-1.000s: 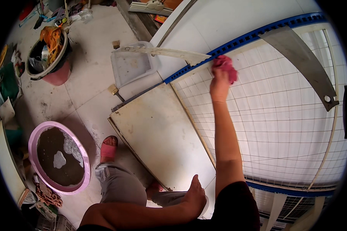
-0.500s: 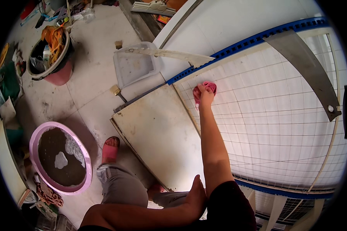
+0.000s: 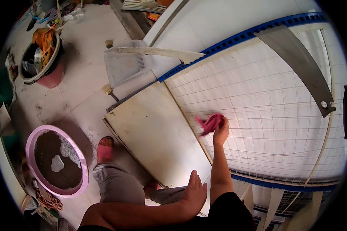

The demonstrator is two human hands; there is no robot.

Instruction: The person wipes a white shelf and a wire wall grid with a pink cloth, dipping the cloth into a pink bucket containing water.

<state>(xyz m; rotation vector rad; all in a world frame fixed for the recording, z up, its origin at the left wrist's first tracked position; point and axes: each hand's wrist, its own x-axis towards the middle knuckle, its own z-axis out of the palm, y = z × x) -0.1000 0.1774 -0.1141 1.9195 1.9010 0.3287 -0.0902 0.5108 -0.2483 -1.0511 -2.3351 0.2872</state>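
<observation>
My right hand (image 3: 221,132) is closed on a pinkish-red cloth (image 3: 210,124), whose loose end hangs off toward the left and is blurred. Behind the cloth spreads a white panel with a thin wire grid (image 3: 254,111), edged by a blue slotted rail (image 3: 243,36). Whether the cloth touches the grid I cannot tell. Across my lap lies my left forearm. My left hand (image 3: 194,192) holds nothing, its fingers stretched out, near the lower end of a stained cream board (image 3: 154,131).
A pink basin of murky, foamy water (image 3: 31,161) stands on the floor at left. Beyond it is a lined pink bucket (image 3: 52,80). A clear plastic tray (image 3: 123,67) and a paintbrush (image 3: 110,92) lie past the board. A grey metal strip (image 3: 300,65) crosses the grid.
My right hand has moved down the grid, nearer to me, with the cloth, which now hangs looser. My left hand has turned and its fingers show more. The whole view has shifted slightly.
</observation>
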